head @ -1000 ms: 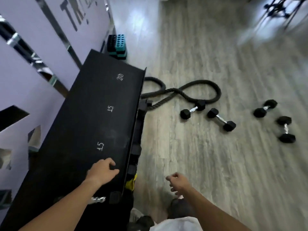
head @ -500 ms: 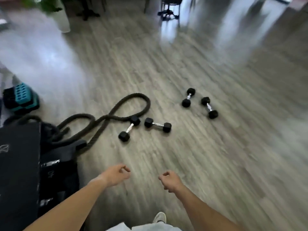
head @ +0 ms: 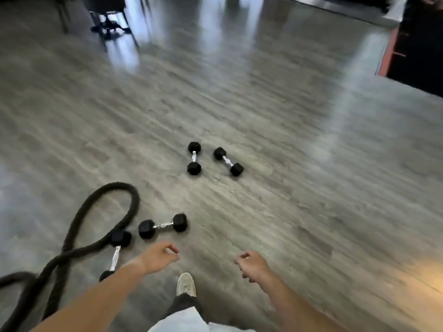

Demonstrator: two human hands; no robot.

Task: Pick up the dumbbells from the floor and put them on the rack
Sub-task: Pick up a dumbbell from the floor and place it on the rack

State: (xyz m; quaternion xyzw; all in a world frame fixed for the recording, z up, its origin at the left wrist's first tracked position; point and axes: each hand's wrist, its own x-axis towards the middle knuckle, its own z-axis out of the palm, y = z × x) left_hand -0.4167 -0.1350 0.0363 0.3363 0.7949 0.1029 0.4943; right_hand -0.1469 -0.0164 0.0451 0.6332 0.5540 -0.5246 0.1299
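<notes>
Your left hand (head: 159,256) and right hand (head: 253,265) hang low in front of you, both empty, fingers loosely curled inward, not gripping anything. No rack or bin in view; nothing is contained, all four hex dumbbells lie loose on the grey wood-look floor (head: 311,188).

Nearest dumbbell (head: 115,256) lies just left of your left forearm, its far head touching the black battle rope (head: 100,226). Second dumbbell (head: 163,225) lies crosswise just beyond your left hand, close to the rope loop but apart from it. Farther pair sits mid-floor: one dumbbell (head: 194,158) pointing away from you, another (head: 228,161) angled just to its right, not touching.

Your white shoe (head: 186,283) is planted between your hands. Floor to the right is bare and wide. Dark chair legs (head: 107,22) stand far left; a dark doorway edge (head: 393,51) far right.
</notes>
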